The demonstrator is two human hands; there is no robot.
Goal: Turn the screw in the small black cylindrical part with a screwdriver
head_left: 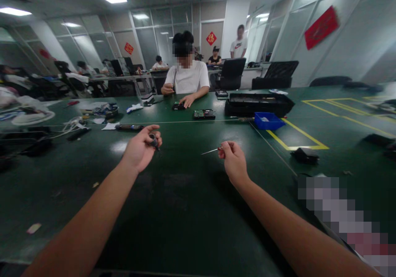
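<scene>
My left hand [142, 147] is raised over the green table, its fingers closed round a small dark part [154, 140] with a rounded end. What kind of part it is I cannot make out. To the right, my right hand [233, 161] pinches a small screwdriver [210, 151] by its red handle. The thin metal shaft points left, toward my left hand, and touches nothing. A gap of table lies between the two hands.
Opposite, a person in a white shirt [193, 76] handles a dark device [178, 105]. Near them lies a circuit board [204, 114]. A blue bin [268, 121] and a long black tray [258, 104] stand right. A dark cylindrical tool [128, 127] and cables [72, 124] lie left.
</scene>
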